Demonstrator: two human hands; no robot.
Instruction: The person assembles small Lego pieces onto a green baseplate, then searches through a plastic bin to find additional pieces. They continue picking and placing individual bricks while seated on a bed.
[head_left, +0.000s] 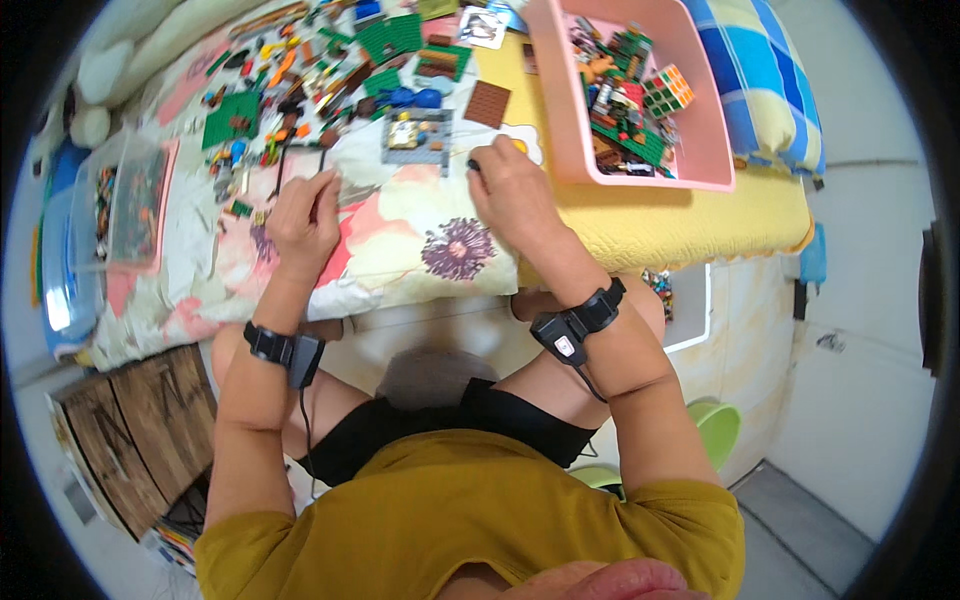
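My left hand (305,218) is closed above the flowered cloth, at the near edge of a spread of toy bricks. Thin black sticks (281,168) stand out by its fingers; whether both are gripped I cannot tell. To the right, my right hand (515,190) is curled with a small black piece (473,165) at its fingertips. Between and beyond the hands lies a grey brick baseplate (400,155) with a small figure and a few bricks on it. A brown square plate (487,104) lies just beyond my right hand.
A pink bin (640,182) of bricks and a puzzle cube (668,91) stands at the right. Loose bricks and green baseplates (232,119) cover the far left. A clear plastic box (130,200) sits at the left edge. A blue checked pillow (765,80) lies far right.
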